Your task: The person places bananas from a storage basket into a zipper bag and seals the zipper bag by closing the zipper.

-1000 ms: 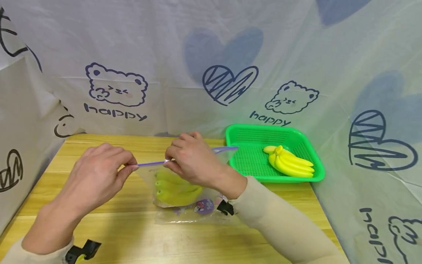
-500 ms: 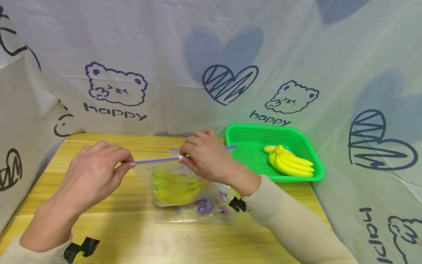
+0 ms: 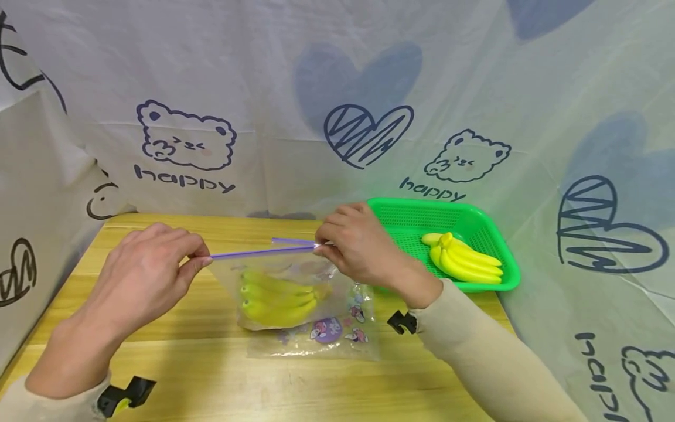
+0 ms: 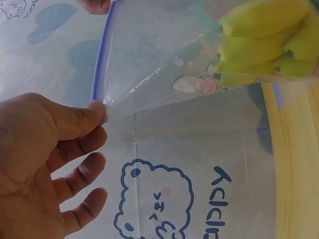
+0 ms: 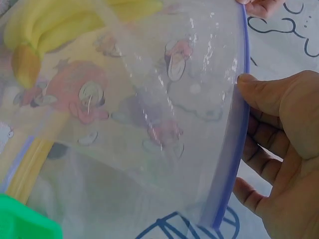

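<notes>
A clear zip bag (image 3: 227,275) with a purple zip strip hangs between my hands, a bunch of bananas (image 3: 279,300) inside it. My left hand (image 3: 153,264) pinches the strip's left end between thumb and forefinger. Further right along the strip, the thumb and fingers of my right hand (image 3: 364,246) pinch it. The right wrist view shows the purple strip (image 5: 227,184) running on past the thumb to the bag's corner. Beneath the held bag, a second clear bag (image 3: 337,346) printed with cartoon figures lies flat on the table.
A green plastic basket (image 3: 506,258) stands at the back right, close behind my right hand, with another bunch of bananas (image 3: 466,261) in it. The wooden table (image 3: 253,387) meets printed cloth walls (image 3: 285,164) at the back and sides.
My right hand has slid to the right along the purple strip, away from my left hand. The left hand has shifted slightly left, and more of the strip shows between them.
</notes>
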A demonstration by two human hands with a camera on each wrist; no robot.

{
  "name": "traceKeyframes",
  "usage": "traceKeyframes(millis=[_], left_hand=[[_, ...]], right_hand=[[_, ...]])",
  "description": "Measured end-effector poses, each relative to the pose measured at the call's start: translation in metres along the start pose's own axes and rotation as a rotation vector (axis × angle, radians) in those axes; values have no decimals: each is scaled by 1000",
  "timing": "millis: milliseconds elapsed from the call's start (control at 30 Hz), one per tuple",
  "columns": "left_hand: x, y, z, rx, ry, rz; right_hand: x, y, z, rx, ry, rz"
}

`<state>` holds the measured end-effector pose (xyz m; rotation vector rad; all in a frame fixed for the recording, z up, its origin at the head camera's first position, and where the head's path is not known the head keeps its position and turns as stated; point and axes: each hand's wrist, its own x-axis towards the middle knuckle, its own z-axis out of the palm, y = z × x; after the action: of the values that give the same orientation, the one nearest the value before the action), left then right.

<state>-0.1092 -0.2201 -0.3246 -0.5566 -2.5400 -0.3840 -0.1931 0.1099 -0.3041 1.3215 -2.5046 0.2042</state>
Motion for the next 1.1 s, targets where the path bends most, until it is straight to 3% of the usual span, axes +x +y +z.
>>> traceKeyframes(millis=[633, 933, 1100], left_hand=[[-1, -15, -3, 37, 67, 20], [-4, -24, -8, 74, 21, -63], [-3, -26, -8, 95, -5, -32]], right_hand=[[-22, 25, -2, 32, 16, 66], [-26, 35, -3, 24, -3, 120], [-23, 32, -2, 33, -1, 120]])
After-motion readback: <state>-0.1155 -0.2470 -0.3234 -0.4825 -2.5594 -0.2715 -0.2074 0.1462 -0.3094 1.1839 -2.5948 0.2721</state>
